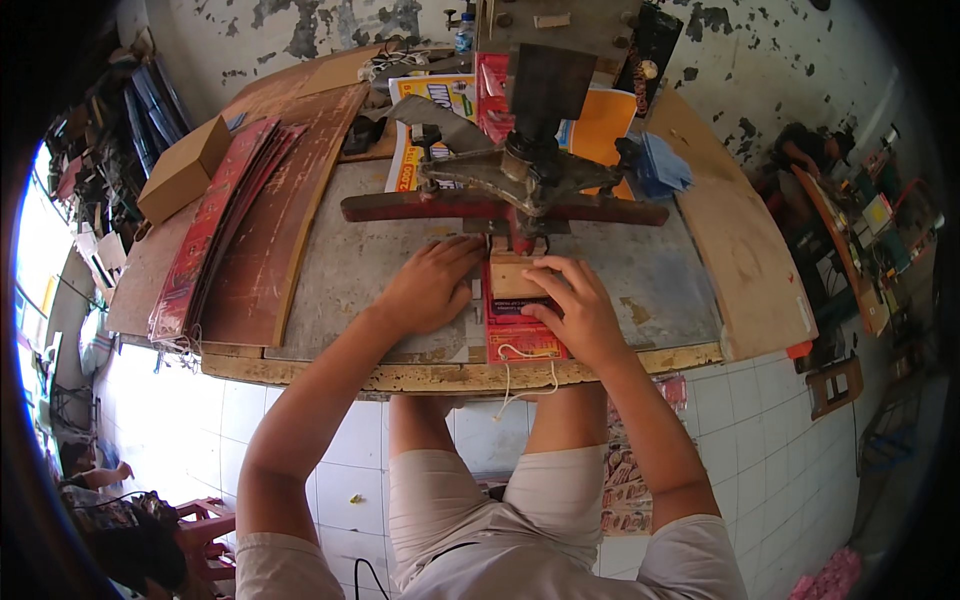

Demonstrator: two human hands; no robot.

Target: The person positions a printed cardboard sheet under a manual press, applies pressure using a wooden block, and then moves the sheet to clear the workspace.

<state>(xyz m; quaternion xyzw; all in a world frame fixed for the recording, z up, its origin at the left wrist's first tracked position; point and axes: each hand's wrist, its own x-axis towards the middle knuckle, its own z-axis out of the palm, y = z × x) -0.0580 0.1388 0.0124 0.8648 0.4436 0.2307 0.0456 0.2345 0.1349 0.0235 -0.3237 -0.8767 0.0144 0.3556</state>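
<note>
A heavy metal hand press point(540, 170) with a red-painted crossbar point(600, 212) stands over the grey metal worktop point(350, 290). Beneath it lies a flat pale wooden block point(512, 280), on top of a stack of red printed cards point(505, 350) with a white string point(530, 352) looped at the near end. My left hand point(430, 285) lies flat on the worktop, its fingertips beside the block's far left corner. With fingers curved and apart, my right hand point(578, 305) touches the block's right side, its thumb on the red card.
Long red printed boards point(220, 230) and a cardboard box point(185, 170) lie at the left. Printed sheets point(605, 120) and blue plastic point(662, 165) sit behind the press. Another person point(805, 150) is at the far right. Tiled floor point(760, 430) shows below.
</note>
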